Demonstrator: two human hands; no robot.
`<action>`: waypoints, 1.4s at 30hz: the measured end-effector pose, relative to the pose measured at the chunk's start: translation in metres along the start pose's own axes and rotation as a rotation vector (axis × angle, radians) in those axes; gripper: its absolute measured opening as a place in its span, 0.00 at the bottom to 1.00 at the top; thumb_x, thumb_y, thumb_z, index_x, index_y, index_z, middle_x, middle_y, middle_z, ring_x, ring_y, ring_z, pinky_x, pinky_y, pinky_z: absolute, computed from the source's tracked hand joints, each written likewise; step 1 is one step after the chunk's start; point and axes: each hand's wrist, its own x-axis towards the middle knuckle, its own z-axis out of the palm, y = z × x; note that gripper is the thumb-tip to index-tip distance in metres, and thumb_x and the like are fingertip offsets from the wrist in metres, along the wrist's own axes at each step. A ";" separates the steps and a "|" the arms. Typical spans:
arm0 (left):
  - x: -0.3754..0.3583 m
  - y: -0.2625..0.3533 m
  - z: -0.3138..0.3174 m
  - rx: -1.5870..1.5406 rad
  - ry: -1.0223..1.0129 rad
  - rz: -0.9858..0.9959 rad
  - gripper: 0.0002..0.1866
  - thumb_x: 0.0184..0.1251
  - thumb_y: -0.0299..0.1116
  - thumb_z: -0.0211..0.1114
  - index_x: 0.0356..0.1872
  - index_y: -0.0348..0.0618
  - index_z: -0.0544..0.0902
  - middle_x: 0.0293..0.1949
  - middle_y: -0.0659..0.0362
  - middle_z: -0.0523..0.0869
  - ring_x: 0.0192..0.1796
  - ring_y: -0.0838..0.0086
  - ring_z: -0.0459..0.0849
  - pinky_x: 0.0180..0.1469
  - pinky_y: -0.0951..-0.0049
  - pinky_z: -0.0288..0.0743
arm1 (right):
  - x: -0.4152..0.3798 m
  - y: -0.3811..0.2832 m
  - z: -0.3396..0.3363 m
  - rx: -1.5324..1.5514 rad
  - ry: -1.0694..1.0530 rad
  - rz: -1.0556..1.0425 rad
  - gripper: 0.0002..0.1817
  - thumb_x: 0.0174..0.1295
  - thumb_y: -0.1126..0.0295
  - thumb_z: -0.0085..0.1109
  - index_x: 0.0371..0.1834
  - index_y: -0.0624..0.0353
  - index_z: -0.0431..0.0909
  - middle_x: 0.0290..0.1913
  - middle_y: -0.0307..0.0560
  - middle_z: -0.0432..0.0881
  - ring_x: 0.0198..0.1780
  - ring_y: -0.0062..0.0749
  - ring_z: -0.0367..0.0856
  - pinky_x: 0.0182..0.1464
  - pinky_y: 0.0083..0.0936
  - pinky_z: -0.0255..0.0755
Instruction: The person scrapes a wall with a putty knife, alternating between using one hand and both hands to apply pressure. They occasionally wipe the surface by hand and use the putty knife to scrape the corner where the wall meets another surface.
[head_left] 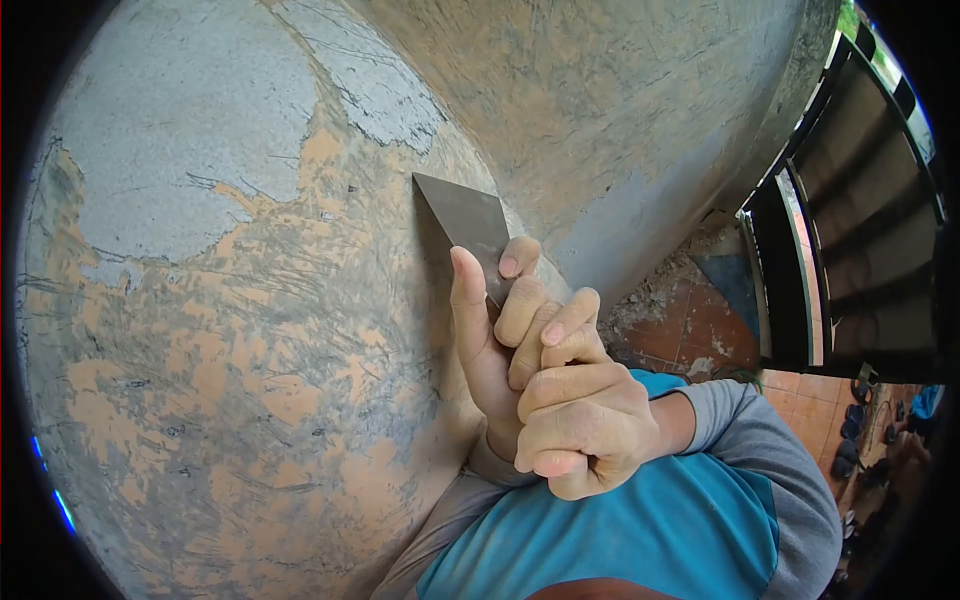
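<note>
A flat grey metal scraper [465, 212] has its wide blade edge against the mottled wall [270, 370]. My left hand [490, 360] is behind, its thumb raised along the blade's left side and its curled fingers at the right edge. Closed into a fist, my right hand [590, 425] overlaps the left from the front, in line with the scraper. The handle is hidden between the two hands. Around the blade the surface is scratched, with peach and grey patches. Smooth pale grey coating [190, 110] with ragged edges covers the upper left.
A second wall face [620, 110] meets this one at a corner right of the blade. Flakes of debris [650, 305] lie on the red floor tiles [705, 335]. A dark slatted gate [870, 210] stands at the right, with footwear [850, 430] below it.
</note>
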 end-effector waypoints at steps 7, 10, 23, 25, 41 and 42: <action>0.002 -0.004 0.003 -0.027 -0.044 -0.008 0.19 0.85 0.52 0.45 0.43 0.46 0.66 0.15 0.72 0.53 0.14 0.82 0.49 0.42 0.81 0.70 | 0.006 -0.003 0.001 0.035 0.006 0.052 0.12 0.67 0.65 0.66 0.27 0.57 0.79 0.21 0.40 0.68 0.31 0.37 0.66 0.56 0.35 0.59; 0.006 0.005 -0.006 -0.005 -0.086 -0.002 0.19 0.85 0.52 0.46 0.44 0.46 0.65 0.15 0.72 0.54 0.14 0.82 0.49 0.43 0.80 0.70 | 0.006 0.006 0.001 0.015 -0.007 0.042 0.11 0.68 0.65 0.64 0.29 0.58 0.79 0.22 0.40 0.70 0.31 0.36 0.68 0.57 0.36 0.59; -0.007 0.003 0.002 0.017 -0.212 0.035 0.17 0.84 0.41 0.48 0.56 0.36 0.67 0.21 0.73 0.59 0.23 0.84 0.58 0.48 0.80 0.68 | 0.018 0.001 0.005 0.017 -0.056 -0.025 0.11 0.62 0.66 0.71 0.27 0.57 0.80 0.25 0.41 0.72 0.36 0.38 0.65 0.56 0.37 0.59; 0.003 0.006 0.013 0.111 -0.119 0.065 0.11 0.80 0.36 0.53 0.48 0.42 0.63 0.17 0.72 0.59 0.23 0.83 0.63 0.43 0.79 0.72 | 0.018 0.014 0.009 -0.047 -0.073 -0.025 0.12 0.62 0.65 0.71 0.26 0.56 0.80 0.24 0.41 0.71 0.36 0.38 0.65 0.56 0.37 0.59; -0.045 0.040 -0.050 0.895 -0.265 0.143 0.10 0.67 0.27 0.52 0.43 0.50 0.61 0.15 0.72 0.64 0.13 0.86 0.58 0.44 0.72 0.70 | -0.112 0.035 0.006 -0.318 -0.326 -0.264 0.20 0.74 0.50 0.55 0.28 0.51 0.79 0.25 0.35 0.75 0.36 0.31 0.78 0.62 0.39 0.56; -0.056 0.038 -0.056 1.033 -0.184 0.203 0.12 0.66 0.26 0.54 0.43 0.51 0.61 0.16 0.72 0.64 0.14 0.86 0.58 0.45 0.71 0.69 | -0.128 0.034 0.003 -0.329 -0.407 -0.206 0.22 0.73 0.47 0.54 0.28 0.51 0.79 0.26 0.35 0.76 0.38 0.32 0.79 0.63 0.40 0.55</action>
